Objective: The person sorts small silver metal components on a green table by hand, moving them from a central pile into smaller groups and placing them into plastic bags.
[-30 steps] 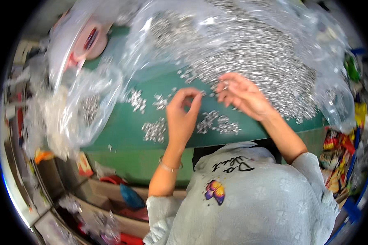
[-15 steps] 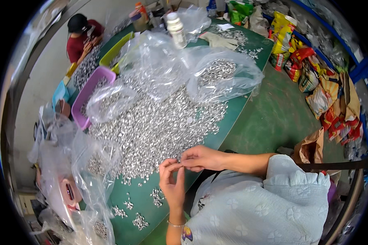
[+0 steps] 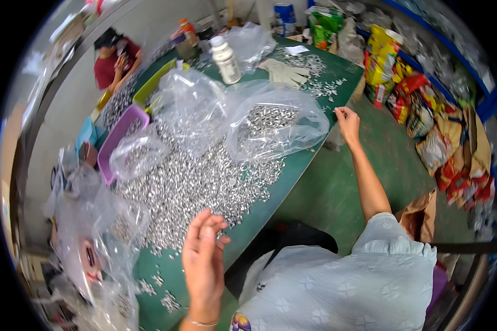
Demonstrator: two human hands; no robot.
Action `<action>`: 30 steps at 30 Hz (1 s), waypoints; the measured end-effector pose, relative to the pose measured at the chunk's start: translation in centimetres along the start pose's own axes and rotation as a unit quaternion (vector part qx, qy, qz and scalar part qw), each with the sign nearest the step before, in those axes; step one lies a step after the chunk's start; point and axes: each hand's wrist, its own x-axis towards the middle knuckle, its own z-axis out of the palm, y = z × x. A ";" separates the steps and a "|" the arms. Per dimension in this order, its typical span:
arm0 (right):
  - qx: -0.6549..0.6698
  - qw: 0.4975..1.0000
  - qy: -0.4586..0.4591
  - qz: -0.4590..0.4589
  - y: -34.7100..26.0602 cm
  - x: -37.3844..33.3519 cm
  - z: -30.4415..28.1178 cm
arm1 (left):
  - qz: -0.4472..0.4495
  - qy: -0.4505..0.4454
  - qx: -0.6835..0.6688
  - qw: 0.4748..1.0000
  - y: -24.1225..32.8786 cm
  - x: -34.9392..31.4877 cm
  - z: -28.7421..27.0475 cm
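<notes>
A wide heap of small silvery metal pieces (image 3: 188,193) covers much of the green table (image 3: 275,197). Over the heap's near edge I hold my left hand (image 3: 204,265) raised, fingers loosely curled and apart, with nothing in it. My right hand (image 3: 348,126) is stretched out to the far right edge of the table, thumb and fingertips pinched; whatever they hold is too small to make out. It is nearest to a scatter of loose metal pieces (image 3: 324,88). Small clusters of pieces (image 3: 170,301) lie on the table's near left part, beside my left hand.
A clear bag of metal pieces (image 3: 306,135) lies on the heap. Behind it are a white bottle (image 3: 225,62) and a pale glove (image 3: 284,71). A purple tray (image 3: 106,160) and a lime-green tray (image 3: 152,81) line the left. Another person (image 3: 116,66) works beyond. Colourful sacks (image 3: 419,118) stand right.
My hands, together at the heap's near edge before, are now apart. The right has swung to the table's far right edge; the left has opened. The view has shifted slightly.
</notes>
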 end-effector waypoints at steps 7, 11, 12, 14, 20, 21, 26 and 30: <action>-0.165 0.984 -0.058 -0.037 -0.9 1.3 1.4 | -0.008 -0.114 -0.099 0.988 10.4 -6.0 7.9; -0.152 0.985 -0.053 -0.055 1.7 2.4 2.1 | -0.027 -0.141 -0.084 0.986 11.0 -6.7 7.5; -0.116 0.990 -0.044 -0.063 1.5 2.4 2.1 | -0.026 -0.145 -0.083 0.986 10.9 -7.0 6.9; -0.044 0.997 -0.018 -0.067 2.6 2.9 1.6 | -0.026 -0.160 -0.080 0.983 10.8 -7.2 6.5; 0.073 0.996 -0.002 -0.049 0.0 0.0 -1.2 | -0.031 -0.167 -0.067 0.983 10.3 -7.8 6.1; 0.070 0.997 -0.016 -0.023 -1.0 -0.9 -1.7 | -0.033 -0.161 -0.062 0.984 10.5 -8.0 6.1; 0.246 0.958 0.021 -0.143 -7.5 -4.9 -5.4 | -0.038 -0.174 -0.050 0.983 10.3 -8.6 5.0; 0.345 0.931 0.010 -0.117 -13.7 -8.2 -5.4 | -0.036 -0.159 -0.041 0.986 10.0 -9.6 4.5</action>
